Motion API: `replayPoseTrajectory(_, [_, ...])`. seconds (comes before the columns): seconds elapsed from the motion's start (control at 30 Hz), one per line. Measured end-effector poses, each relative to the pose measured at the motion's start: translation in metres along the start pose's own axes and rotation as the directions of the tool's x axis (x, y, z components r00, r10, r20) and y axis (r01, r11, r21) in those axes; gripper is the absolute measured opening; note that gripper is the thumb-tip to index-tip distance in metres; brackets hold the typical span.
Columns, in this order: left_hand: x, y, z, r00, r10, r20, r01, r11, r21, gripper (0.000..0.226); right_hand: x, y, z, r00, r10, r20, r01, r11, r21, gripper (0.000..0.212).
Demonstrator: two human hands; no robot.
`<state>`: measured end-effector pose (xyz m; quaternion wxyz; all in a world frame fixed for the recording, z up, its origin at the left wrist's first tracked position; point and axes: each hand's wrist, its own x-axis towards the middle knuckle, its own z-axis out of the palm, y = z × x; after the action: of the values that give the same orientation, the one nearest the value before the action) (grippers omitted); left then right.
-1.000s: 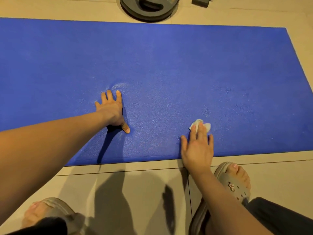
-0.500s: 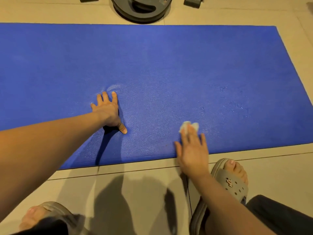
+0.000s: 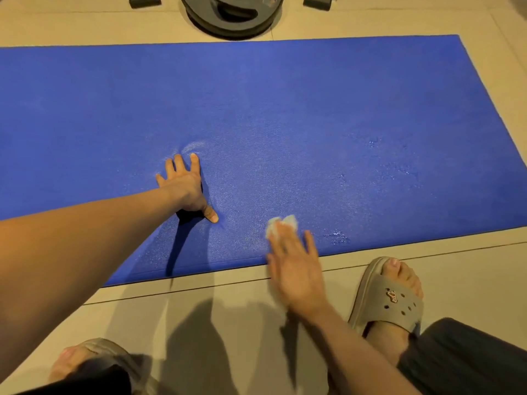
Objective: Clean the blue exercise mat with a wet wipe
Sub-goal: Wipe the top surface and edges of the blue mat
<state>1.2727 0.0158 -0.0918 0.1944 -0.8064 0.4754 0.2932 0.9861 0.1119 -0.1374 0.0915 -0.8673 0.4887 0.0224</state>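
Since the earlier frame I see the right hand (image 3: 296, 269) and the wet wipe (image 3: 281, 225) carried leftward along the near edge of the blue exercise mat (image 3: 285, 109), closer to the left hand (image 3: 184, 186). The left hand has kept its place. A glistening wet patch (image 3: 336, 236) lies on the mat just right of the right hand.

Right hand: palm down, fingers straight and together, pressing the crumpled wipe flat against the mat; no finger curls round it. The hand is blurred, and its heel lies over the mat's near edge. The wipe shows beyond the fingertips.

Left hand: palm down and flat on the mat, fingers extended and slightly spread, thumb pointing toward the wipe, holding nothing. Its forearm crosses the frame from the left and throws a dark shadow over the mat's near edge.

Surroundings: the mat lies flat on the beige tiled floor (image 3: 456, 280). A dark weight plate (image 3: 231, 15) rests on the floor just beyond the mat's far edge. A grey sandal (image 3: 390, 297), worn on a foot, stands on the floor near the right wrist.
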Motion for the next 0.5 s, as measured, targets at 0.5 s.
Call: replayPoseTrajectory(0.5, [-0.011, -0.003, 0.004, 0.999, 0.007, -0.047, -0.010, 0.998, -0.062, 0.170, 0.006, -0.072, -0.010, 0.978, 0.204, -0.045, -0.165, 0.887, 0.432, 0.023])
